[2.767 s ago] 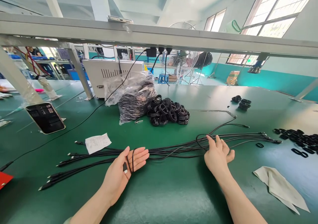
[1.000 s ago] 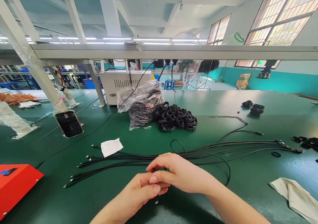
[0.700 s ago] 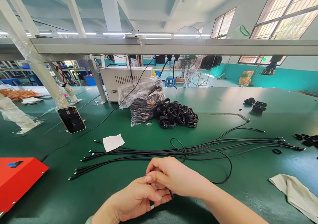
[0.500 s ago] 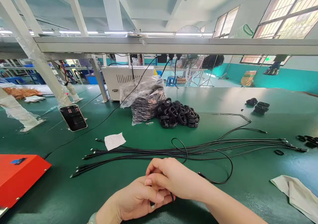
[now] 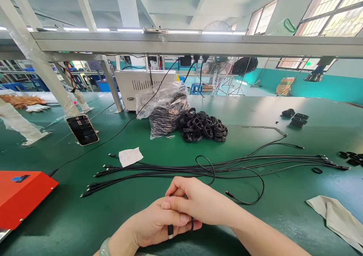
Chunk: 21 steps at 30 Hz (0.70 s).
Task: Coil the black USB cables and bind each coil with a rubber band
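Note:
Close to the table's near side, my left hand (image 5: pixel 154 222) is closed around a black cable (image 5: pixel 170 230), whose plug with a metal tip pokes out below the fingers. Over it lies my right hand (image 5: pixel 195 203), its thumb and fingers pressed onto the left hand and the same cable. Most of that cable is hidden between the two hands. Just beyond them, a bunch of straight black cables (image 5: pixel 176 170) stretches left to right across the green table (image 5: pixel 136 210). One loose cable curls back with its plug (image 5: pixel 228 193) beside my right wrist.
Coiled black cables (image 5: pixel 202 125) lie heaped by a plastic bag (image 5: pixel 167 116). A red box (image 5: pixel 24 199) stands at left, near a phone (image 5: pixel 82 130) on a post. A paper slip (image 5: pixel 130 157) touches the cables. At right are a cloth (image 5: pixel 336 218) and small black rings (image 5: pixel 353 159).
My hands stay clasped together and have shifted slightly. More of the plug now shows below my left fingers. The view has tilted down a little.

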Available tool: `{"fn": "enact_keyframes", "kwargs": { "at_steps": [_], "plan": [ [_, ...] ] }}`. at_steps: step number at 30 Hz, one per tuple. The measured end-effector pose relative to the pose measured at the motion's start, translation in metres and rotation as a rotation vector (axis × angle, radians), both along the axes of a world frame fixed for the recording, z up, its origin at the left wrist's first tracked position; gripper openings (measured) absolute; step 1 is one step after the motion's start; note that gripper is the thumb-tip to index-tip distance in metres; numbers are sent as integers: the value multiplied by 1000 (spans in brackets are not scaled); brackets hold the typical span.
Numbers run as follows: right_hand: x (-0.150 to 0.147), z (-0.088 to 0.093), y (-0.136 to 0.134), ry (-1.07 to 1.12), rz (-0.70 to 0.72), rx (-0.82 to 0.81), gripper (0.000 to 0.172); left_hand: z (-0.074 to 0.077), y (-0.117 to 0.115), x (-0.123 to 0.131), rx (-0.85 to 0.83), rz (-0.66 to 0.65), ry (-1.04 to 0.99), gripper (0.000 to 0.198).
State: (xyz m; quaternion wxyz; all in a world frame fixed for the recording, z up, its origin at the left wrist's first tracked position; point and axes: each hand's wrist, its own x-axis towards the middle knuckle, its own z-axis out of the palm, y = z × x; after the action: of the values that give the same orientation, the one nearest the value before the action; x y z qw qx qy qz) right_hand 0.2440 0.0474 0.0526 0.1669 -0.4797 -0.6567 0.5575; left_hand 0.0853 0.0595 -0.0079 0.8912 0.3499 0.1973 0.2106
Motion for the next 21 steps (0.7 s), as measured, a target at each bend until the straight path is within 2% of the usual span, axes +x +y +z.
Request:
{"fn": "enact_keyframes", "kwargs": {
  "at_steps": [3,6,9,12,15,16,18,21],
  "plan": [
    [-2,0,0,18,-4,9,31,-2,0,0,57,25,-4,12],
    [-3,1,-1,-40,-32,156,23,-3,-2,1,71,41,0,10],
    [2,5,0,-89,2,254,24,-1,-3,1,42,-4,-6,9],
    [13,12,1,-131,-28,338,29,7,5,-6,32,-6,-52,21],
    [21,17,3,-295,-192,492,27,19,23,-21,91,55,-160,37],
    [21,17,4,-371,-215,525,24,22,29,-27,118,110,-235,40],
    [17,13,3,-500,-141,549,20,27,40,-39,158,256,-394,46],
    [3,1,-3,-574,114,569,24,28,50,-53,187,427,-529,51]
  ]
}}
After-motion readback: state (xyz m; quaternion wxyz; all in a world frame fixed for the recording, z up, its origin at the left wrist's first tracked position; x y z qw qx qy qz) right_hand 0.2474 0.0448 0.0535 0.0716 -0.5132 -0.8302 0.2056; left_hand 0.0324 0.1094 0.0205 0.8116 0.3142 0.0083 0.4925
